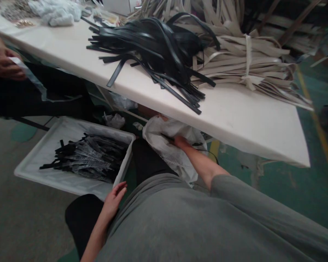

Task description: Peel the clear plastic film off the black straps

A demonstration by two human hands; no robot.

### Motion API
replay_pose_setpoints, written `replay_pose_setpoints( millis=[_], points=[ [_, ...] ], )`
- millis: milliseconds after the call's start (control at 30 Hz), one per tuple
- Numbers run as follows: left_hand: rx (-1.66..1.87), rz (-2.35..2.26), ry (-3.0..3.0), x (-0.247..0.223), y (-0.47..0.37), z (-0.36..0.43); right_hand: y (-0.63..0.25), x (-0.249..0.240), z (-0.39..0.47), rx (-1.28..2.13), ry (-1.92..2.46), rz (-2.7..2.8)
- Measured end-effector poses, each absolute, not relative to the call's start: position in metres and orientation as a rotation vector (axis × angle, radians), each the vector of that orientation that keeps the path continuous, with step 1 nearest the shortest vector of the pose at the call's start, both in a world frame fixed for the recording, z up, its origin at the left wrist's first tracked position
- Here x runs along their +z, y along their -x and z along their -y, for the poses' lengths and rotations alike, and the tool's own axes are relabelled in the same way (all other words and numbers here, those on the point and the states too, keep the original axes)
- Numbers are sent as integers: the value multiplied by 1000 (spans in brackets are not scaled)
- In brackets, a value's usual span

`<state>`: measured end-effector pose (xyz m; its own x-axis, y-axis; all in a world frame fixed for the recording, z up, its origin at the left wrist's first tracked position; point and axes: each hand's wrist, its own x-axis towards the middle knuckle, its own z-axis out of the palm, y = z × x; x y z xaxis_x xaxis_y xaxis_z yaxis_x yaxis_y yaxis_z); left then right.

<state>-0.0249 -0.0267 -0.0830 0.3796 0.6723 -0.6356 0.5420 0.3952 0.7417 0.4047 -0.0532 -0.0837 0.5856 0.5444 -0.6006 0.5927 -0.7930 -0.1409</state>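
Observation:
My right hand (182, 142) reaches into a white woven sack (180, 160) below the table edge. Its fingers look closed on a black strap (167, 138), though the sack's shade partly hides them. A thin black strip (214, 156) curves over the sack's right rim. My left hand (116, 198) is held by my thigh at the near right corner of a white plastic crate (38, 160), fingers stretched and nothing in them. Inside the crate lies a pile of black straps in clear printed wrapping (87, 156).
On the white table (235, 112) lie a heap of black straps (164, 51) and tied bundles of beige straps (262, 69). Clear plastic bags (54, 12) lie at the far left. A co-worker's hands (8, 65) hold a white strip (32, 78) at left.

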Motion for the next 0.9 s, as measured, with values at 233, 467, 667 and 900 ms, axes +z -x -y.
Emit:
replay_pose_setpoints(
  millis=[233,467,667,900],
  points=[
    [200,-1258,-1220,-70,30,33,-414,-44,86,-1034,-2949,-1001],
    [343,-1154,-1317,-14,-5,17,-374,46,77,-1300,-3106,-1516],
    [537,-929,-1441,107,6,21,-320,131,19,-2233,-2561,-2224],
    [840,-959,-1321,150,46,55,-251,186,-28,-2824,-1442,-2315]
  ],
)
